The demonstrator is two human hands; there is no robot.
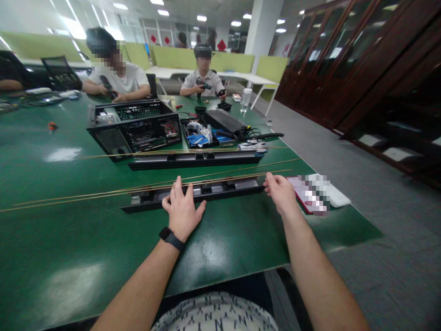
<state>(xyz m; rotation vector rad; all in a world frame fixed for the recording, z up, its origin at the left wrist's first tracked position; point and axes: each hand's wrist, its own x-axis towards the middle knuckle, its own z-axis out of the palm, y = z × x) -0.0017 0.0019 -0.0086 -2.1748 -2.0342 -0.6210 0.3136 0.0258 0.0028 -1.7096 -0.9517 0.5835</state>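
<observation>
Two rails are seen, the far rail at twelve o'clock from the near rail, which is partly covered by the left hand, its fingers spread, nothing gripped. The right hand is nearly closed at the three-o'clock end; whether anything is pinched cannot be told. Overlapping rods cannot be counted. "N" and "Y" are printed on the shirt.

near rail: partly covered by left hand
lowest rod: clipped at left edge
right hand: grip unclear
</observation>
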